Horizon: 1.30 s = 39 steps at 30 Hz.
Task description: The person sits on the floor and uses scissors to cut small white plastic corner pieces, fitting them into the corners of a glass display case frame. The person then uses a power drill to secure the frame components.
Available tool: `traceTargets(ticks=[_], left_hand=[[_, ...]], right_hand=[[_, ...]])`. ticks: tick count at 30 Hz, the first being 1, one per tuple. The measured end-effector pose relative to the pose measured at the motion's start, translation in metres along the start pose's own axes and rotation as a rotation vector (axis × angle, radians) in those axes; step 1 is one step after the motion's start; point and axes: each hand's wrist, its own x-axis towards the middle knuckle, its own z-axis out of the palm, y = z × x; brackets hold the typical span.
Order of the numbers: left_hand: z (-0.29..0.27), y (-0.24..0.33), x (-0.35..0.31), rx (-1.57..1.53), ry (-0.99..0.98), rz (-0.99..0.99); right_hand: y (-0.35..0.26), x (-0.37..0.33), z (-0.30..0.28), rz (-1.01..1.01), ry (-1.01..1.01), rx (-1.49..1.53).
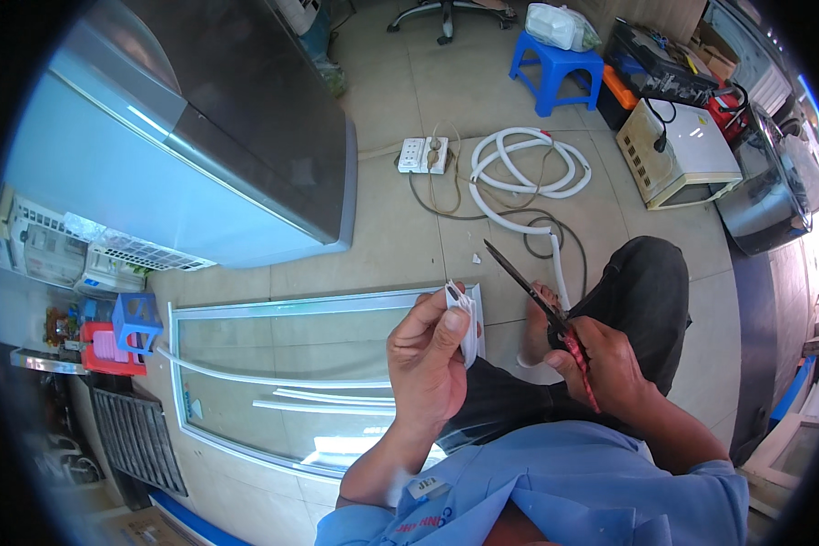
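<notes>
My left hand [428,350] pinches a small bundle of white strips [468,338] between thumb and fingers, their cut-looking ends pointing up. In my right hand [608,359] is a pair of dark scissors [517,275] with red-wrapped handles. The blades look closed together and point up and left, apart from the strips. Left of my legs, a glass panel [218,341] with a pale frame [291,306] lies on the floor. Several long white strips [318,397] rest across it, and one [237,368] reaches past the frame's left edge. My left arm hides part of the panel.
A refrigerator [246,136] stands at the upper left. Ahead on the tiles are a white power strip [422,155], a coiled white hose [505,214] and loose cables. A blue stool [557,71], a toolbox [660,64] and a cream-coloured appliance [678,150] are at the upper right.
</notes>
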Motion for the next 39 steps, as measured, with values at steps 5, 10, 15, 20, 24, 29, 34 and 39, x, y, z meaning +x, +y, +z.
traceTargets(ticks=[5,10,15,20,24,29,34,39], left_hand=[[0.002,0.0,0.001,0.287,-0.001,0.277],[0.004,0.013,-0.001,0.569,-0.024,0.461],[0.006,0.019,0.002,0.652,-0.23,0.615],[0.014,0.01,0.003,0.647,-0.318,0.578],[0.018,0.009,0.0,0.651,-0.349,0.515],[0.017,0.011,-0.003,0.652,-0.344,0.478],[0.014,0.012,-0.002,0.596,-0.392,0.421],[0.015,0.012,-0.002,0.57,-0.351,0.391]], right_hand=[[-0.002,-0.006,-0.01,0.0,-0.047,-0.113],[-0.003,-0.008,-0.036,-0.013,-0.085,-0.18],[-0.011,0.0,-0.116,-0.128,-0.129,-0.459],[-0.036,0.004,-0.164,-0.281,0.008,-0.926],[-0.05,0.012,-0.174,-0.347,-0.02,-1.029],[-0.054,0.017,-0.178,-0.379,-0.039,-1.089],[-0.053,0.018,-0.177,-0.42,-0.017,-1.095],[-0.054,0.021,-0.175,-0.416,-0.044,-1.087]])
